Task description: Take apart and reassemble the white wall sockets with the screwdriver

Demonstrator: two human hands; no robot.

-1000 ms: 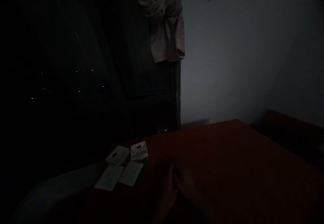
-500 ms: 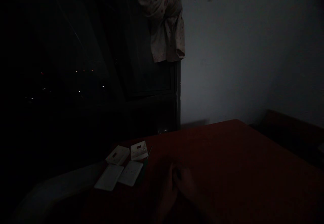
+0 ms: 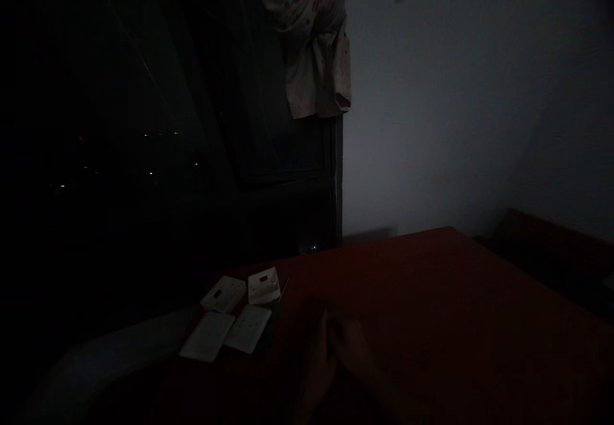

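My left hand (image 3: 320, 358) and my right hand (image 3: 354, 346) are together over the near part of the table, fingers curled and touching. Both look closed, but deep shadow hides whether anything is between them. To their left lies a screwdriver (image 3: 275, 312) with a green handle and thin shaft. Beside it is a white socket faceplate (image 3: 248, 328) with small holes, touching a plain white plate (image 3: 207, 336). Behind these stand two shallow white mounting boxes, the left box (image 3: 232, 292) and the right box (image 3: 263, 292), each with a rectangular cutout.
The reddish-brown table (image 3: 422, 284) reaches toward a pale wall (image 3: 432, 105). A dark window (image 3: 158, 111) with small distant lights fills the left side. Bunched spotted cloth (image 3: 314, 47) hangs at its edge. Another reddish-brown piece of furniture (image 3: 551, 233) is at the right. The room is very dim.
The picture has become slightly darker. Both hands and the things on the table remain in place.
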